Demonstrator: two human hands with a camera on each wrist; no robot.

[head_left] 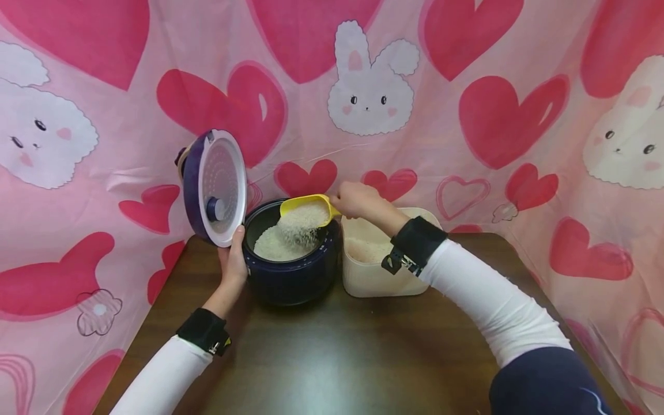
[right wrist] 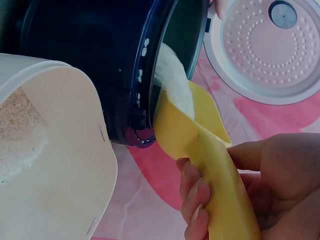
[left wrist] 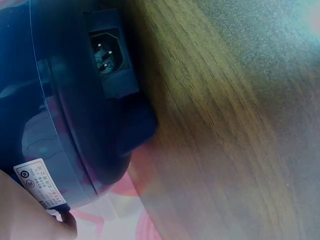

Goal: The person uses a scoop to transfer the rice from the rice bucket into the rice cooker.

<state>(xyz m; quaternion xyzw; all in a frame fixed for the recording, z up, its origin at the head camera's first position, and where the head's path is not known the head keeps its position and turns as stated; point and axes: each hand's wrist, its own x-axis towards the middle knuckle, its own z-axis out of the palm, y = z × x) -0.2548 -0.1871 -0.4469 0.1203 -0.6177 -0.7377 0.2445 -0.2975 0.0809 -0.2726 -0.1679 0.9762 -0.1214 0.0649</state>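
My right hand (head_left: 363,202) grips the handle of a yellow scoop (right wrist: 220,185) above a dark blue rice cooker (head_left: 290,282). The scoop is tilted, and white rice (head_left: 277,245) slides off it into the inner pot, where more rice is heaped. The cooker's lid (head_left: 225,173) stands raised on the left, its pale inner face turned to the right. At the lid's lower edge my left hand (head_left: 234,265) holds on with the thumb on the rim; its other fingers are mostly hidden behind.
Right of the cooker stands a cream container (head_left: 384,282) with rice inside. Both sit near the back of a brown wooden table (head_left: 321,363), against a pink cloth (head_left: 306,121) with hearts and rabbits. A power socket (left wrist: 106,52) shows on the cooker's side.
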